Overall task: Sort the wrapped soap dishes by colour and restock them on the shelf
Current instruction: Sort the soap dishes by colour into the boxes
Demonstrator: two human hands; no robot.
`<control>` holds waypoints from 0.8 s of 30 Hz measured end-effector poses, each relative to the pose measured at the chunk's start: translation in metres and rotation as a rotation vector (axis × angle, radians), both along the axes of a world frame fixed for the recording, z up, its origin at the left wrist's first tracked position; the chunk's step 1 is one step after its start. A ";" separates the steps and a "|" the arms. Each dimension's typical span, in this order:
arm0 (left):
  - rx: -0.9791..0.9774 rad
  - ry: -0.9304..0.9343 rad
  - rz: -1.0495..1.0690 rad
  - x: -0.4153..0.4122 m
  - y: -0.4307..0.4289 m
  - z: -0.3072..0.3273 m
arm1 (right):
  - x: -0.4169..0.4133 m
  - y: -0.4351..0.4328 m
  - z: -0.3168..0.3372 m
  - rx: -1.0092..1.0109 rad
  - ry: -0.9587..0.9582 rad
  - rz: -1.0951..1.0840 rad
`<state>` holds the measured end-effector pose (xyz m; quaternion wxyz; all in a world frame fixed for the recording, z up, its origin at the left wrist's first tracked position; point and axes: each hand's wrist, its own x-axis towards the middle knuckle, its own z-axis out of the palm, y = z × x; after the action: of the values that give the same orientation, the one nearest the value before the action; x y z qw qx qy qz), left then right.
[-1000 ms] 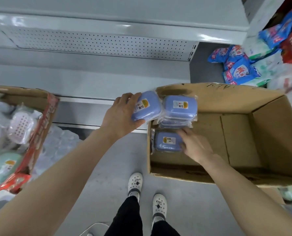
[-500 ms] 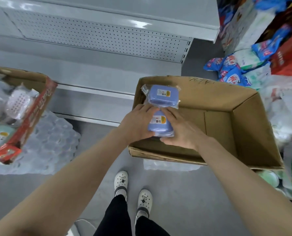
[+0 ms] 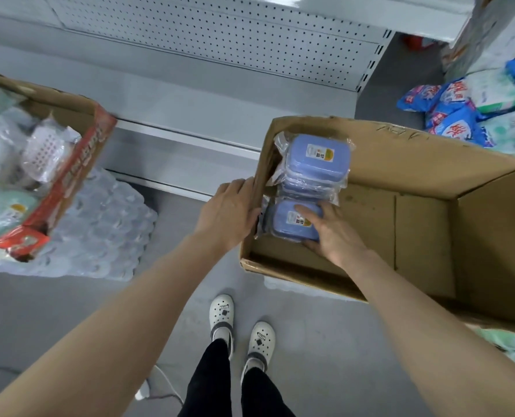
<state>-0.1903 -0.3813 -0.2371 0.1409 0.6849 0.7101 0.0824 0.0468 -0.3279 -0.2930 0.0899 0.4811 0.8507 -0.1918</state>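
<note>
Blue wrapped soap dishes sit in the left corner of an open cardboard box (image 3: 430, 164). A stack of them (image 3: 316, 164) leans against the far-left wall. In front of it lies another blue dish (image 3: 283, 224). My right hand (image 3: 331, 236) grips this near dish, fingers on its label and thumb at its near edge. My left hand (image 3: 229, 212) rests flat against the outside of the box's left wall. A second box (image 3: 79, 164) at the left holds white and green wrapped dishes (image 3: 46, 152). The grey shelf (image 3: 190, 109) behind both boxes stands bare.
A shrink-wrapped pack of water bottles (image 3: 109, 230) lies under the left box. Blue detergent bags (image 3: 448, 115) are piled at the right. A perforated back panel (image 3: 220, 40) rises behind the shelf. My feet in white clogs (image 3: 241, 329) stand on grey floor.
My left hand has let go of the blue dish and moved outside the box's left wall. The right hand stays on the near dish. The view has shifted slightly left and closer.
</note>
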 end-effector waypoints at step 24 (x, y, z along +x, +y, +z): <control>0.109 0.114 0.031 -0.102 -0.063 0.064 | -0.093 0.008 0.144 0.447 0.078 0.368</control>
<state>-0.2921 -0.4441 -0.1728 0.0616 0.6842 0.7218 0.0840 -0.0463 -0.3201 -0.1489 -0.0179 0.3187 0.9477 0.0016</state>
